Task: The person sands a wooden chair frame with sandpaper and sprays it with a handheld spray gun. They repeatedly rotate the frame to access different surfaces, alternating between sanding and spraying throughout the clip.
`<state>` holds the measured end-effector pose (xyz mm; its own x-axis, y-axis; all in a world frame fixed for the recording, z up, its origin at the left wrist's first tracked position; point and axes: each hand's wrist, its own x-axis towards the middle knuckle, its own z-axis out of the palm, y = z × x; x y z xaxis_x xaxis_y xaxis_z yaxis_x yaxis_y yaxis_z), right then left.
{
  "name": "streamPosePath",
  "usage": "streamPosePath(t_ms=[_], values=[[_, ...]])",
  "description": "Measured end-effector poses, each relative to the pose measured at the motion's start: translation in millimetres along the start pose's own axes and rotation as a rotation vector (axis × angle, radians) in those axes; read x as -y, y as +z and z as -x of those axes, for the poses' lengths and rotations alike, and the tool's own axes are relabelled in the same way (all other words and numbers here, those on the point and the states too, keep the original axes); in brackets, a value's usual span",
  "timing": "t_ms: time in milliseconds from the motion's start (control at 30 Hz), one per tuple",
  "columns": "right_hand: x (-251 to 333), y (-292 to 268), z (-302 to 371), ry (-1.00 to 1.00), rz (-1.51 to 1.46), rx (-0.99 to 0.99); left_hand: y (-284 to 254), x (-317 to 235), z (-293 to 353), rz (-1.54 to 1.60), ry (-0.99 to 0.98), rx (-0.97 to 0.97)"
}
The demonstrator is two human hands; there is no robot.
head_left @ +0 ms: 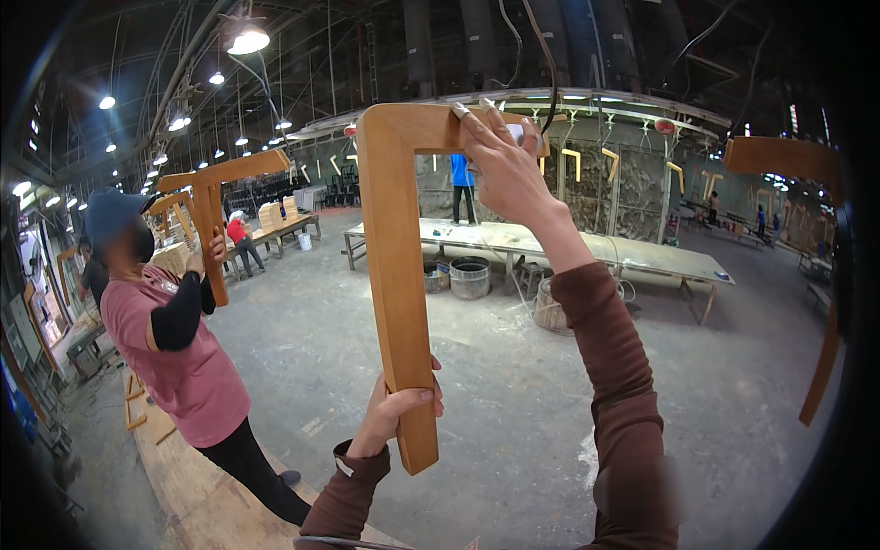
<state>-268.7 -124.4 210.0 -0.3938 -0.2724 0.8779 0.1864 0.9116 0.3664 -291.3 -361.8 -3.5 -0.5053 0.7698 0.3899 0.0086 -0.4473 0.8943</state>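
Observation:
Upright in front of me is an L-shaped wooden furniture piece (396, 266), smooth and orange-brown, with its short arm across the top. My left hand (401, 406) is closed round the lower part of the long leg, the thumb across its face. At the top, my right hand (504, 165) grips the short arm, with its fingers laid over the upper edge and pale wrappings on some fingertips. A small white thing (519, 135) shows by that hand; I cannot make out what it is. A dark cord runs down behind the hand.
At left a person (174, 348) in a pink shirt holds a similar wooden piece (215, 220). Another piece (784, 158) hangs close at right. Beyond stand a long low table (587, 247), buckets (470, 278) and more hanging pieces (573, 165). A plywood board (174, 458) lies lower left.

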Motion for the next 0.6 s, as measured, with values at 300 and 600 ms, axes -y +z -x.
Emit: streamPosePath(t_ms=[300, 600], values=[[-7, -1, 12, 0.019, 0.041, -0.009, 1, 3, -1, -0.003, 0.003, 0.028], [-8, -21, 30, 0.275, 0.095, -0.021, 6, 3, -1, -0.004, -0.010, 0.053]])
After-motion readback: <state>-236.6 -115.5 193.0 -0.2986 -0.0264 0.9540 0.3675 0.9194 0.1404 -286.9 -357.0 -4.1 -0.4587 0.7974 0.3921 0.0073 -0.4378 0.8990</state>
